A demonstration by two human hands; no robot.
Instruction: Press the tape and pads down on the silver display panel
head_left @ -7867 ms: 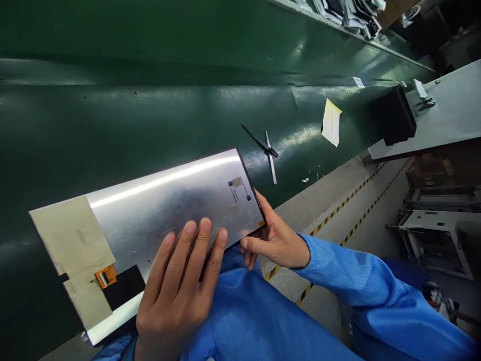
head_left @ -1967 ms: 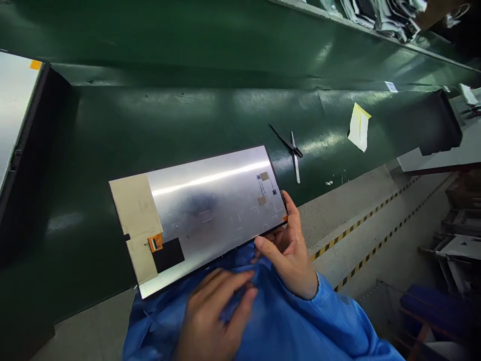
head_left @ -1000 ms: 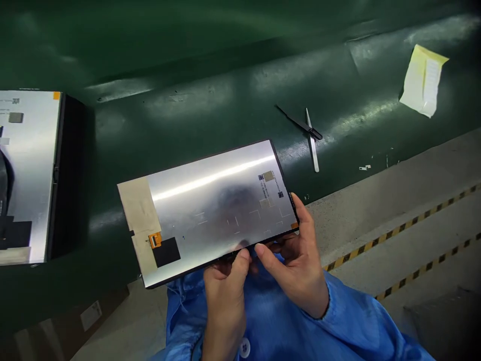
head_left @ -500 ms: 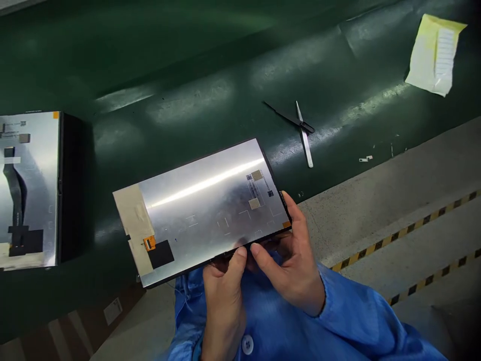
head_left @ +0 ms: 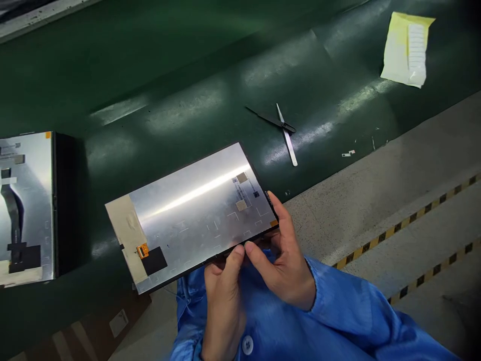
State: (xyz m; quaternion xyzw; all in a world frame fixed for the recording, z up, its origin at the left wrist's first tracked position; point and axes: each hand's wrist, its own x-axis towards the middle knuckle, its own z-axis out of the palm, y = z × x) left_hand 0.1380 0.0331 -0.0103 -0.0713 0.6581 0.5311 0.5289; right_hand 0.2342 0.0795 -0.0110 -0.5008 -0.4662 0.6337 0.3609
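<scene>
An LCD panel (head_left: pixel 191 210) with its silver back facing up is held tilted over the near edge of the bench. It bears a cream strip, an orange connector (head_left: pixel 143 250) and a black patch at its left end. My left hand (head_left: pixel 224 291) grips the near long edge, thumb on the rim and fingers hidden underneath. My right hand (head_left: pixel 283 260) grips the near right corner, its thumb on the rim close to my left thumb and its index finger along the right short side. Other right fingers are partly hidden below the panel.
Several stacked panels (head_left: pixel 33 210) lie at the left. Beyond the held panel, black tweezers (head_left: pixel 270 119) cross silver tweezers (head_left: pixel 288 143) on the green bench mat (head_left: pixel 180 60). A yellow-white paper packet (head_left: pixel 400 55) lies far right; small scraps (head_left: pixel 347 154) sit near the bench edge.
The view has shifted, so the bench items at the right appear further left and the stack lower. The panel appears slightly further left and lower; both hands keep their hold.
</scene>
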